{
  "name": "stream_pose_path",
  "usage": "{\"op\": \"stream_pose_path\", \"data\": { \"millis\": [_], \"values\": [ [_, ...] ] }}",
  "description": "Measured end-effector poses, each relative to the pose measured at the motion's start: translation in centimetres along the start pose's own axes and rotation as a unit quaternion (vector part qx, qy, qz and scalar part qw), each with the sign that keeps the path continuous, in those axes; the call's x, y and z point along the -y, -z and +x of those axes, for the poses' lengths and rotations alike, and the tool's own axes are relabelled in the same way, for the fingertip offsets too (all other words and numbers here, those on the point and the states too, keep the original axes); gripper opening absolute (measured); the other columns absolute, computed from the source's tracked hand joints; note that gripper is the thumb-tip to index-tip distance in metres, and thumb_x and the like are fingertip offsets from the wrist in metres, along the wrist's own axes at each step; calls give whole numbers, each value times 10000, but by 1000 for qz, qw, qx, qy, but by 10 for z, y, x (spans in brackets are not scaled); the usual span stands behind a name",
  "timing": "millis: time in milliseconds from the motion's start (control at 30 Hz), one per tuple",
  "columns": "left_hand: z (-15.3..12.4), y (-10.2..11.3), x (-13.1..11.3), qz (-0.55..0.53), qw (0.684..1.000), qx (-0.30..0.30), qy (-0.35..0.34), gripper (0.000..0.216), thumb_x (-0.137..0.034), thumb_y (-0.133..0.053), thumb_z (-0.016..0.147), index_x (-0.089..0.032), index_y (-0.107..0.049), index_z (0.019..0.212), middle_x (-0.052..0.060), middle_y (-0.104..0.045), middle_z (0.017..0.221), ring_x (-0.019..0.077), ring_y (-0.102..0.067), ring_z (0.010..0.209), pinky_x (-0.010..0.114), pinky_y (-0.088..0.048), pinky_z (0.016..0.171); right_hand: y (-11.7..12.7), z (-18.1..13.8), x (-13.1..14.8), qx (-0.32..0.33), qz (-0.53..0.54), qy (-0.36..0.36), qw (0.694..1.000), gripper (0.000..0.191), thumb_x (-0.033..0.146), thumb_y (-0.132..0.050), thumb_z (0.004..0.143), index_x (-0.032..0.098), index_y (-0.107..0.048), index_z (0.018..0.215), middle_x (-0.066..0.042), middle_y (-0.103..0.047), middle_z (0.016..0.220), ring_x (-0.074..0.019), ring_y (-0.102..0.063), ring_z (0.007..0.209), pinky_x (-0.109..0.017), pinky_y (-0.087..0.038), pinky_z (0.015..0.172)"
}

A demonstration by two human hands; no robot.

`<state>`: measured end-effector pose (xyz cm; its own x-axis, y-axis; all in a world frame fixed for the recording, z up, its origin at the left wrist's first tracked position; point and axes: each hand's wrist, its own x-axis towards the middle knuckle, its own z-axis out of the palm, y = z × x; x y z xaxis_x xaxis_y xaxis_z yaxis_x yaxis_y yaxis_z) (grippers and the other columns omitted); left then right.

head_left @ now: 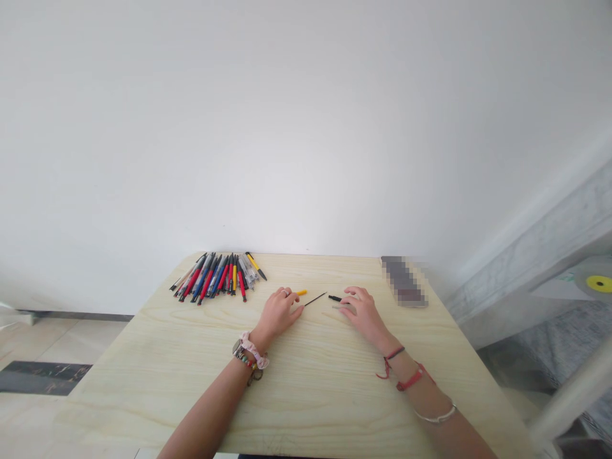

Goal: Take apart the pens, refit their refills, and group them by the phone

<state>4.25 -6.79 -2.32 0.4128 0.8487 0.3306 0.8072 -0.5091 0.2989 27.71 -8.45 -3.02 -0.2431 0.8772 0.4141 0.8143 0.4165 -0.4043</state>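
My left hand (278, 312) rests low over the table, thumb stretched away from the fingers. A yellow pen barrel (301, 292) pokes out past its fingertips, the rest of it hidden. By the thumb tip lies a thin dark pen refill (315, 298), slanting up to the right. My right hand (362, 310) is opposite, its fingers curved and apart. A short black pen part (335, 298) lies at those fingertips, its near end partly covered. Just below it is a faint greyish strip that I cannot make out.
A pile of pens (215, 277) in red, blue, yellow, black and clear lies at the back left of the wooden table (306, 395). A pixelated flat object (404, 282) is at the back right. Behind the table stands a white wall (306, 127).
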Motion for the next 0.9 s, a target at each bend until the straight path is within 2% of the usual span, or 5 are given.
{"op": "stream_pose_path", "data": {
  "millis": [233, 367, 500, 667, 900],
  "values": [
    [2, 6, 9, 56, 992, -25, 108, 282, -316, -353, 808, -175, -542, 654, 21, -534, 682, 118, -493, 623, 214, -319, 527, 12, 3, -17, -93, 71, -86, 989, 165, 276, -472, 746, 182, -587, 673, -61, -567, 813, -181, -536, 789, -328, -421, 725],
    [3, 7, 11, 74, 988, -16, 134, 316, -333, -326, 819, -171, -537, 649, 18, -529, 682, 106, -482, 575, 213, -281, 489, 14, 4, -24, -92, 77, -119, 986, 169, 265, -460, 742, 173, -569, 650, -49, -568, 739, -171, -540, 712, -307, -435, 658],
    [3, 4, 5, 28, 995, 38, 90, 272, -338, -339, 815, -187, -551, 738, 5, -546, 733, 100, -503, 598, 202, -307, 505, 13, 3, -19, -69, 50, -61, 994, 135, 229, -477, 736, 180, -574, 656, -49, -553, 759, -174, -529, 755, -316, -424, 702],
    [1, -1, -6, -5, 996, 81, 35, 239, -354, -364, 807, -212, -539, 886, 8, -549, 878, 106, -531, 677, 206, -374, 573, 11, -1, -5, 18, -3, 65, 998, 86, 163, -515, 719, 191, -595, 715, -61, -543, 874, -184, -494, 845, -334, -395, 746],
    [1, -4, -11, 12, 993, 118, 25, 209, -324, -371, 811, -217, -539, 874, 34, -521, 938, 149, -509, 864, 234, -418, 654, 7, -2, 1, 58, -71, 89, 992, 55, 148, -546, 714, 178, -591, 708, -65, -552, 887, -200, -479, 868, -346, -371, 720]
  ]
}}
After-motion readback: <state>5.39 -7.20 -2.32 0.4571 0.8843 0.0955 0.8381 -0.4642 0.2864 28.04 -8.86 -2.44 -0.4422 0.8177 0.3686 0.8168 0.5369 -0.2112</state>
